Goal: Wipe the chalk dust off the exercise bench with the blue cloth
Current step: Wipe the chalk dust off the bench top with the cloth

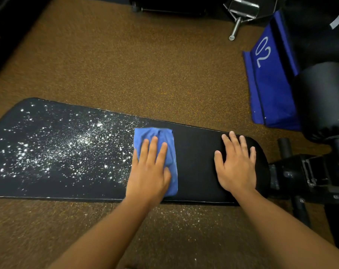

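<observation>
The black padded exercise bench (195,162) lies across the view from left to right. White chalk dust (54,150) speckles its left half; the right half looks plain black. A folded blue cloth (164,136) lies flat near the middle of the pad, at the edge of the dusted area. My left hand (149,167) presses on the cloth with straight fingers. My right hand (236,164) rests flat on the pad's right end, fingers spread, holding nothing.
Brown speckled rubber floor (145,65) surrounds the bench, with chalk specks (180,216) on it near the front edge. A blue bag marked 02 (271,74) stands at the right, beside black roller pads (323,98) and the bench frame (310,175). A metal cable handle (242,12) lies at the top.
</observation>
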A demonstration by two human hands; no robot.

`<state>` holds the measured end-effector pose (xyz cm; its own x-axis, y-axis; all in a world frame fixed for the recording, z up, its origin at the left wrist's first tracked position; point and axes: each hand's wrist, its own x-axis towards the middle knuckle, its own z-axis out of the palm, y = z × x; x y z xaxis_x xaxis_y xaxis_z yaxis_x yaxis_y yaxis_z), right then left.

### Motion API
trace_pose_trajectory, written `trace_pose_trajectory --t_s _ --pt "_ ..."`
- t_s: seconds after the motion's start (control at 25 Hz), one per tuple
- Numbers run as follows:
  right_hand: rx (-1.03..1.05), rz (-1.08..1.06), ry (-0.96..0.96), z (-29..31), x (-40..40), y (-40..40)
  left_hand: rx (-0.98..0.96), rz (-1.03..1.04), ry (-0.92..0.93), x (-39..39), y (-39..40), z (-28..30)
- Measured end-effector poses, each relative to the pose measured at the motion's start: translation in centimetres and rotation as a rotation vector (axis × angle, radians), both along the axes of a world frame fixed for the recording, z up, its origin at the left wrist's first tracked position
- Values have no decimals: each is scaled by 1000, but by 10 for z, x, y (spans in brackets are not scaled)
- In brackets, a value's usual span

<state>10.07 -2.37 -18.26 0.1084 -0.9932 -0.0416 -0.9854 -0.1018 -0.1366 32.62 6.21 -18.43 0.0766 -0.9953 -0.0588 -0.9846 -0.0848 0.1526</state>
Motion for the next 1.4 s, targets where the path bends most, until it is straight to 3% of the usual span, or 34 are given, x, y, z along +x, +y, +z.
trace_pose_trajectory --t_s 0.12,0.24,0.36,0.48,0.64,0.76,0.92,1.12,1.24,1.4 --pt "10 -5 23 -1 4 3 23 -120 21 -32 36 1" --pt "9 28 31 -3 11 9 31 -205 11 -37 -8 5" --pt "26 33 33 -3 9 9 96 -76 -19 -9 -61 2" --pt "20 37 47 -2 8 8 26 29 -14 7 -34 0" --pt "11 34 72 -5 12 10 21 -143 2 -37 45 2" --pt "19 45 74 -4 10 9 4 -268 20 -53 3 0" --pt "28 50 68 -5 7 8 74 -93 -5 -14 -63 -1" --pt "6 43 84 -5 10 10 10 6 -25 -6 17 1" --pt "4 35 84 -6 11 10 37 -67 -12 -29 32 2" --pt "12 47 85 -5 10 10 82 -240 -29 -20 -36 3"
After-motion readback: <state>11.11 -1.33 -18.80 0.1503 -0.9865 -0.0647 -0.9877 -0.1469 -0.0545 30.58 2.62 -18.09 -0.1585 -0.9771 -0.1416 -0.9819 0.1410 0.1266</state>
